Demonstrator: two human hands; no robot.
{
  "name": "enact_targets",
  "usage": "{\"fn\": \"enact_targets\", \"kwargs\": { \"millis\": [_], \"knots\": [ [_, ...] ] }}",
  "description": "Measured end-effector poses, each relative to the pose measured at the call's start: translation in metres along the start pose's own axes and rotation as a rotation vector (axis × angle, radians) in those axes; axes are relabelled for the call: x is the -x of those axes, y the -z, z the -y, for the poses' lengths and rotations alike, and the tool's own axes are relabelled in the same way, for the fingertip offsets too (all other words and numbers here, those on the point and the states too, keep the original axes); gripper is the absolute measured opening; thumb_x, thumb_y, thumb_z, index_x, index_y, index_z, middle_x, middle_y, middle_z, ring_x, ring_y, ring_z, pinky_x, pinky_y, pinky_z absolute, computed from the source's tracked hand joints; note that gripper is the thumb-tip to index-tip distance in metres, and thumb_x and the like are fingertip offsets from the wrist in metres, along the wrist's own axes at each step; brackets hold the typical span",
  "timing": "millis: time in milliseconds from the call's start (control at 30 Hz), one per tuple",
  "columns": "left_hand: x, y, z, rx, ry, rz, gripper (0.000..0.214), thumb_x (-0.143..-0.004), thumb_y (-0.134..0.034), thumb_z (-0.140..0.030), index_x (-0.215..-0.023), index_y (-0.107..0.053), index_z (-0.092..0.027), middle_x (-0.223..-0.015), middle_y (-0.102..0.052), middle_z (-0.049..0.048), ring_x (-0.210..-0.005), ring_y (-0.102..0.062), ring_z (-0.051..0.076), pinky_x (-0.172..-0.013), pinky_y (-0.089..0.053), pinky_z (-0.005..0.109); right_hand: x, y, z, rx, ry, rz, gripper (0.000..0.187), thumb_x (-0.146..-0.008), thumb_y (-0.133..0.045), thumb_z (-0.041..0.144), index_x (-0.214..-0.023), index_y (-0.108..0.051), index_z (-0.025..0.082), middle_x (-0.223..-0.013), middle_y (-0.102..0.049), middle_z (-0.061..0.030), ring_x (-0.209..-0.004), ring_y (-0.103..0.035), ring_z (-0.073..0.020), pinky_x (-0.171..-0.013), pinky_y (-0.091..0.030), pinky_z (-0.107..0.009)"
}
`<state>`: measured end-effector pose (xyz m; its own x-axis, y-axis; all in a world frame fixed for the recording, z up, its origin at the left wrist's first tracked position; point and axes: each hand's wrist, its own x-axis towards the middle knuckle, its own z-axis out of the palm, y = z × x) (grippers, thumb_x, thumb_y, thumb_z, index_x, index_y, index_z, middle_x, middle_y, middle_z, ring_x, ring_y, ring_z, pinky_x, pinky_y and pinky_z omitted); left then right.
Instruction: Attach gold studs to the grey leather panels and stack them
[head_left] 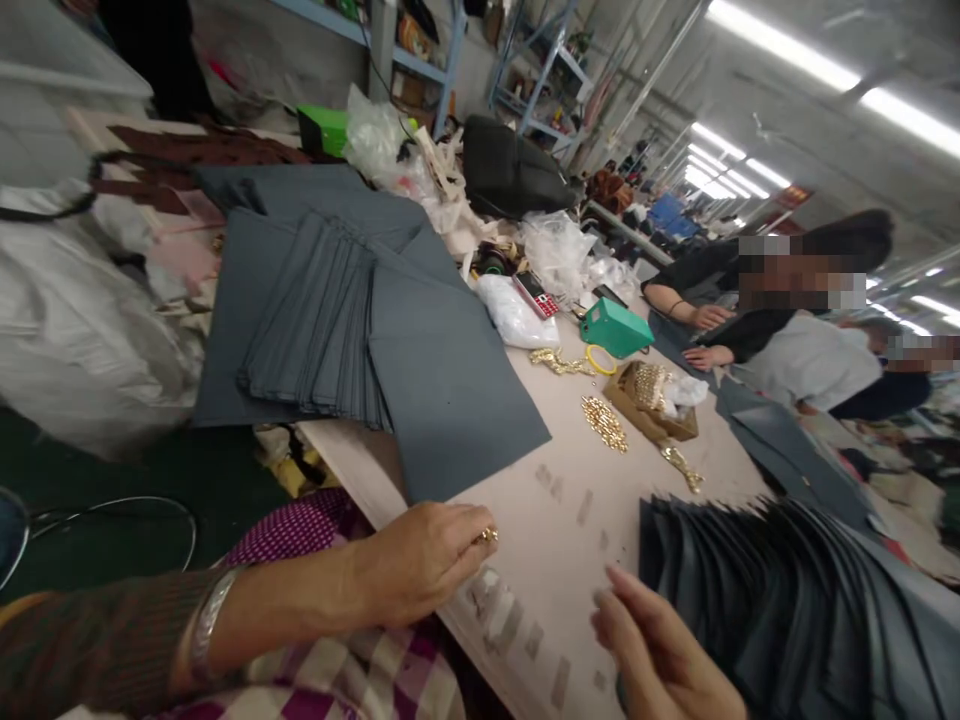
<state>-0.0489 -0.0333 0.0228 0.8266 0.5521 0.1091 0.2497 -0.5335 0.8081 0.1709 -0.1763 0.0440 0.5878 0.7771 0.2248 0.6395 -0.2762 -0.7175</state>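
Your left hand (416, 560) comes in from the lower left, knuckles up, its forearm nearly level and its fingers curled over the table (559, 560) edge, pinching small gold pieces (487, 536) at the fingertips. Your right hand (664, 655) reaches up from the bottom edge, released, fingers loosely extended toward the upper left and a little blurred; it's just beside the fanned dark stack (780, 590), and whether they touch you can't tell from here. Look at the surfaces: the pieces shine like metal, matching the loose gold pile (604, 424) farther back beside the cardboard box (637, 400). The dark stack is all thin, smooth sheets, edges bowed into curved ridges. Beyond your left hand lie the flat grey panels (315, 310), matte and straight-edged, overlapping like spread cards, with the front grey panel (457, 375) lying closest to your knuckles. That one runs lengthwise from upper left to lower right, one corner pointing right across the pale tabletop. The pinched pieces poke out to the right past your fingertips; they're too small for you to read a long axis.
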Motion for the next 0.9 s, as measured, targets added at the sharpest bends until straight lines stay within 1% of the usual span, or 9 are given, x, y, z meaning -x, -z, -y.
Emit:
{"fn": "enact_targets", "kwargs": {
  "millis": [33,100,167,233,367,533,667,800,900],
  "knots": [
    [0.001,-0.001,0.001,-0.018,-0.002,-0.005,0.025,-0.102,-0.031,-0.024,-0.09,-0.052,-0.019,-0.082,-0.061,0.0031,-0.076,-0.06,0.019,-0.071,-0.045,0.028,-0.002,-0.019,0.008,-0.045,0.047,0.075,0.038,-0.083,-0.07,0.047,-0.104,-0.075,0.017,-0.084,-0.077,-0.0076,-0.066,-0.073,-0.0208,-0.06,-0.061,-0.025],
    [0.003,-0.001,0.004,-0.058,0.006,-0.014,0.022,-0.101,-0.032,-0.02,-0.101,-0.054,-0.017,-0.093,-0.065,0.0059,-0.087,-0.063,0.022,-0.079,-0.048,0.031,-0.006,-0.052,0.024,-0.109,0.192,0.198,0.029,-0.084,-0.068,0.038,-0.101,-0.076,0.016,-0.087,-0.078,-0.0074,-0.069,-0.074,-0.0196,-0.063,-0.062,-0.024],
    [0.006,0.001,0.007,-0.116,0.015,0.0,0.021,-0.099,-0.034,-0.017,-0.107,-0.054,-0.017,-0.1,-0.066,0.0066,-0.092,-0.065,0.022,-0.083,-0.05,0.031,-0.008,-0.076,0.039,-0.118,0.341,0.248,0.022,-0.085,-0.066,0.029,-0.101,-0.076,0.018,-0.09,-0.078,-0.0061,-0.071,-0.074,-0.0173,-0.067,-0.061,-0.022],
    [0.008,0.003,0.01,-0.21,0.015,0.035,0.021,-0.097,-0.036,-0.012,-0.109,-0.053,-0.017,-0.102,-0.067,0.0065,-0.091,-0.066,0.02,-0.083,-0.053,0.03,-0.008,-0.09,0.049,-0.111,0.439,0.249,0.019,-0.087,-0.064,0.023,-0.101,-0.076,0.019,-0.09,-0.078,-0.0047,-0.072,-0.074,-0.0155,-0.07,-0.061,-0.02],
    [0.012,0.008,0.015,-0.338,0.035,0.08,0.022,-0.092,-0.04,-0.008,-0.108,-0.054,-0.015,-0.102,-0.067,0.0084,-0.087,-0.067,0.021,-0.079,-0.057,0.031,-0.009,-0.102,0.056,-0.102,0.508,0.249,0.02,-0.087,-0.063,0.019,-0.102,-0.075,0.019,-0.088,-0.077,-0.0038,-0.071,-0.073,-0.0139,-0.068,-0.059,-0.018],
    [0.014,0.012,0.022,-0.377,0.052,0.105,0.018,-0.087,-0.043,-0.006,-0.098,-0.056,-0.013,-0.096,-0.066,0.0105,-0.078,-0.065,0.025,-0.069,-0.059,0.036,-0.014,-0.112,0.058,-0.085,0.557,0.252,0.021,-0.086,-0.063,0.017,-0.102,-0.076,0.019,-0.086,-0.077,-0.0038,-0.069,-0.073,-0.0138,-0.067,-0.059,-0.017],
    [0.015,0.015,0.028,-0.398,0.043,0.119,0.015,-0.085,-0.044,-0.007,-0.092,-0.056,-0.014,-0.093,-0.065,0.0109,-0.076,-0.064,0.026,-0.065,-0.058,0.037,-0.018,-0.121,0.065,-0.095,0.626,0.267,0.02,-0.085,-0.061,0.015,-0.099,-0.076,0.017,-0.083,-0.077,-0.0033,-0.065,-0.072,-0.012,-0.065,-0.058,-0.015],
    [0.017,0.016,0.031,-0.387,0.079,0.102,0.019,-0.084,-0.046,-0.007,-0.1,-0.057,-0.012,-0.094,-0.065,0.0109,-0.074,-0.064,0.026,-0.064,-0.058,0.038,-0.018,-0.128,0.076,-0.088,0.591,0.255,0.019,-0.085,-0.059,0.016,-0.093,-0.076,0.016,-0.077,-0.076,-0.0029,-0.062,-0.07,-0.0116,-0.064,-0.057,-0.015],
    [0.018,0.017,0.033,-0.365,0.118,0.079,0.022,-0.083,-0.048,-0.006,-0.102,-0.058,-0.01,-0.093,-0.066,0.0104,-0.073,-0.065,0.026,-0.065,-0.058,0.038,-0.017,-0.135,0.082,-0.099,0.529,0.248,0.019,-0.084,-0.059,0.02,-0.09,-0.077,0.017,-0.076,-0.076,-0.003,-0.061,-0.07,-0.0128,-0.062,-0.057,-0.017]
  ]
}}
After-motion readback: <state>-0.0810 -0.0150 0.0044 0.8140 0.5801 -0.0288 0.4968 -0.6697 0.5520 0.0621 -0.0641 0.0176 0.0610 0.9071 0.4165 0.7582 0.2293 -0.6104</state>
